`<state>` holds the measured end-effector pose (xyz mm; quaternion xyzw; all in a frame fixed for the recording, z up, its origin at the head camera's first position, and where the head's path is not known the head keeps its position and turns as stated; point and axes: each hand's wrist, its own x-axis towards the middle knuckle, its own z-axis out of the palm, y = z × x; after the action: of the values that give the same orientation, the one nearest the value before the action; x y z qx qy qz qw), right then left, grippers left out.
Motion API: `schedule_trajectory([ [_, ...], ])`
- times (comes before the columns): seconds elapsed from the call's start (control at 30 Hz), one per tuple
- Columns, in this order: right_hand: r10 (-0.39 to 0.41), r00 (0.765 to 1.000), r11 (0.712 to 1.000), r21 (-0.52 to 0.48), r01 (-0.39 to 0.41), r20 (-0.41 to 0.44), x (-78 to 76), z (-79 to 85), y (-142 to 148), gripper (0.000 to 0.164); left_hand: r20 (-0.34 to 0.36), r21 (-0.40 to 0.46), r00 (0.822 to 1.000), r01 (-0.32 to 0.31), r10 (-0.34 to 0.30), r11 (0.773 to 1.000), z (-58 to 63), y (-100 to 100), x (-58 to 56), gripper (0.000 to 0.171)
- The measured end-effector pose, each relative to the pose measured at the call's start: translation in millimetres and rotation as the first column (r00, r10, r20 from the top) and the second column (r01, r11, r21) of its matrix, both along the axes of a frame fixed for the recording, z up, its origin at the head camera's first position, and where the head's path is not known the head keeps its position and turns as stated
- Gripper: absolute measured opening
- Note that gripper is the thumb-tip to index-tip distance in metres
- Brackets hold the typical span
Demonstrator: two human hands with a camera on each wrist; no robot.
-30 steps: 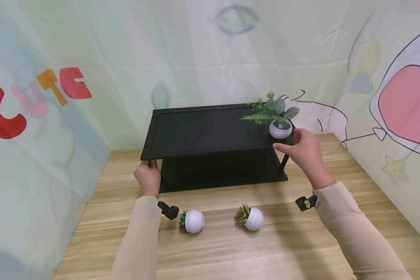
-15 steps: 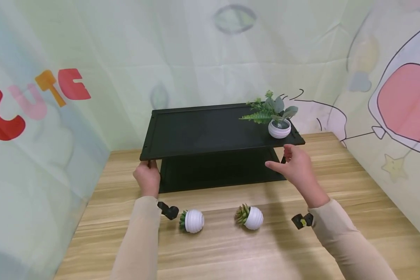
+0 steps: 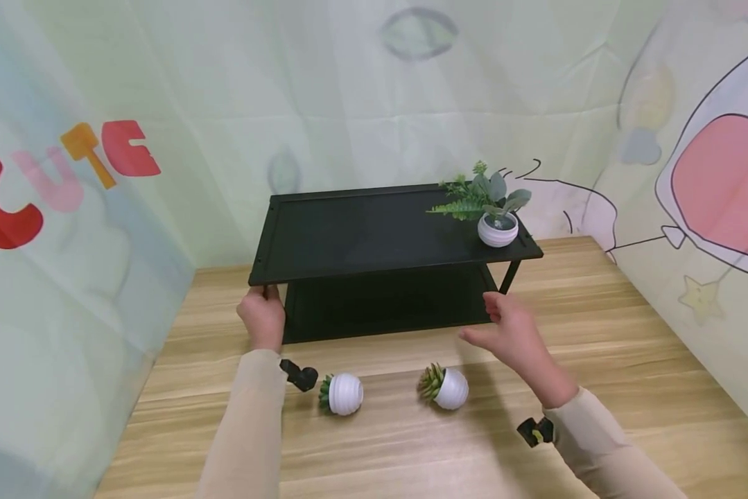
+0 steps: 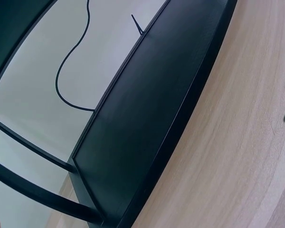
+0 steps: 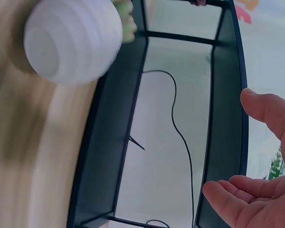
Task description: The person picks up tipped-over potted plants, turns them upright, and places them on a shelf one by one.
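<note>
Plainly, the black two-tier rack (image 3: pixel 361 232) stands at the back of the tabletop (image 3: pixel 374 454); its thin shelves and slim posts look stiff, and a post or shelf edge seems the surest hold, kept level because a plant rides on top. In front of it, the left potted succulent (image 3: pixel 345 394) lies on its side, leaves toward the left. The right potted succulent (image 3: pixel 452 389) lies tipped over as well, leaves also leftward. Both look light, with hard, smooth, ribbed white pots that may roll or slip, so thumb and fingers should go round the pot's belly rather than the leaves. Farther right, the leafy potted plant (image 3: pixel 498 230) stands upright at the rack's top right end; its spreading foliage may make it a bit top-heavy, so it too is best taken by its low round pot.

As for the hands, the left hand (image 3: pixel 263 317) grips the rack's front left post just under the upper shelf, though the fingertips are hidden and how tightly it holds cannot be told. The right hand (image 3: pixel 511 333) hangs before the rack's right end, thumb and fingers well parted, holding nothing.
</note>
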<state>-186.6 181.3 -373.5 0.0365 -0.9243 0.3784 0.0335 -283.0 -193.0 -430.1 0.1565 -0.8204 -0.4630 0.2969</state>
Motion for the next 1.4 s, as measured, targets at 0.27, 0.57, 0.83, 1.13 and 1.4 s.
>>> schedule_trajectory([
  [0.27, 0.042, 0.998, 0.999, 0.013, -0.043, 0.054, 16.4, -20.6, -15.2, 0.073, -0.005, 0.011, 1.000, 0.002, -0.002, 1.000, 1.1, 0.0, -0.8, 0.025],
  [0.57, 0.060, 0.995, 0.996, 0.066, -0.065, 0.078, 27.2, -40.1, -23.7, 0.070, -0.016, -0.004, 1.000, -0.008, 0.008, 1.000, 0.2, 0.1, -1.3, 0.025],
  [0.83, 0.053, 0.995, 0.992, 0.108, -0.062, 0.084, 38.3, -55.6, -28.7, 0.070, -0.009, -0.006, 1.000, -0.008, 0.008, 1.000, -0.3, 1.0, -2.5, 0.025],
  [1.13, 0.071, 0.997, 0.980, 0.184, -0.076, 0.031, 43.0, -64.1, -34.1, 0.071, -0.016, -0.020, 1.000, -0.012, 0.012, 1.000, -0.7, 0.7, -3.3, 0.025],
  [1.4, 0.087, 0.996, 0.968, 0.235, -0.087, 0.012, 44.8, -64.3, -41.5, 0.073, -0.031, -0.017, 1.000, -0.007, 0.007, 1.000, 1.4, 1.7, -0.8, 0.024],
])
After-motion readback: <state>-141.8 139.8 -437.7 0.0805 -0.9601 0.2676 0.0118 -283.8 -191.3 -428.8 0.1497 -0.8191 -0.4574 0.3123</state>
